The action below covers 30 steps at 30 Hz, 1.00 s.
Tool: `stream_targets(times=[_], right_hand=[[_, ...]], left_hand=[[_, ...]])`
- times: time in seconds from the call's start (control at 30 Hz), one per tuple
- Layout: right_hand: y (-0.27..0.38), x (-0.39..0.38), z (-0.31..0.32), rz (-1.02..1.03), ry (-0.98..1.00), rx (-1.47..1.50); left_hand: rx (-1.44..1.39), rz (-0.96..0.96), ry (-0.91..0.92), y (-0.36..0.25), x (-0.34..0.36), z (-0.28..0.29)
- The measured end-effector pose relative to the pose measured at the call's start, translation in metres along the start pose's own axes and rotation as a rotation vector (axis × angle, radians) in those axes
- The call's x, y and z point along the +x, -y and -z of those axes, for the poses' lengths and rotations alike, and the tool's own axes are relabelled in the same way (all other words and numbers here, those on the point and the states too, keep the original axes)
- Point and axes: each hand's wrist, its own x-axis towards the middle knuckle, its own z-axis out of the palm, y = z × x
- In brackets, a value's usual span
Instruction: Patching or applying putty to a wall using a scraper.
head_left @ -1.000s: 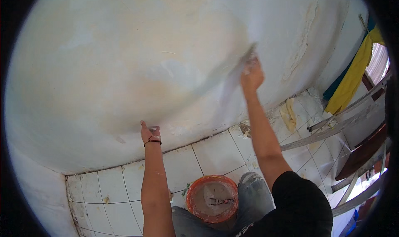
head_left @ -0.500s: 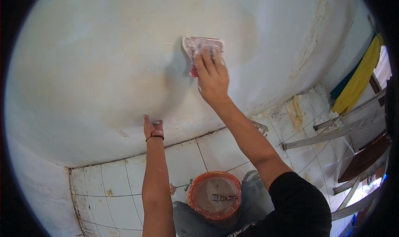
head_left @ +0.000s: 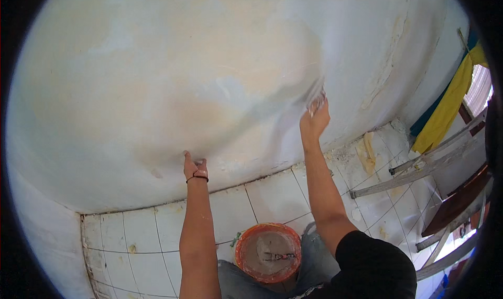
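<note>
My right hand (head_left: 315,122) grips a flat putty spreader (head_left: 316,97), seen nearly edge-on and smeared with pale filler, against the white-and-beige wall (head_left: 251,47). The spreader casts a long shadow toward the left. Lower on the wall, my left hand (head_left: 196,168) has its thumb apart from the other fingers and rests at or just off the surface; its fingertips are partly hidden. A dark band circles that wrist. Between my legs stands an orange-red bucket (head_left: 241,259) of greyish-white filler, with a putty knife (head_left: 279,256) lying in it.
White floor tiles (head_left: 225,215) meet the wall along a dirty joint. Scraped debris and a yellowish strip (head_left: 369,152) lie by the wall at right. A wooden ladder-like frame (head_left: 398,179) juts in from the right, below a yellow cloth (head_left: 445,107).
My right hand has swept right and somewhat down the wall with the spreader, turning its broad face out of view. The left hand stays at nearly the same spot.
</note>
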Motion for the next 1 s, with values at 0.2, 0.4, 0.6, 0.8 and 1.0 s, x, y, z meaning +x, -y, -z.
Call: stream_targets(times=[0.2, 0.4, 0.6, 0.8, 1.0], right_hand=[[0.13, -0.064, -0.048, 0.28, 0.525, -0.086], [0.075, -0.11, -0.019, 0.608, 0.819, 0.034], [-0.054, 0.002, 0.025, 0.116, 0.097, -0.011], [-0.022, -0.022, -0.026, 0.285, 0.033, -0.078], [0.017, -0.148, -0.014, 0.766, 0.71, -0.114]], left_hand=[[0.048, 0.003, 0.011, -0.004, 0.009, 0.003], [0.035, -0.01, -0.024, -0.005, 0.008, 0.004], [0.04, -0.019, -0.039, -0.008, -0.006, -0.003], [0.049, -0.004, -0.05, -0.004, -0.004, -0.009], [0.066, 0.015, 0.025, -0.015, 0.014, 0.006]])
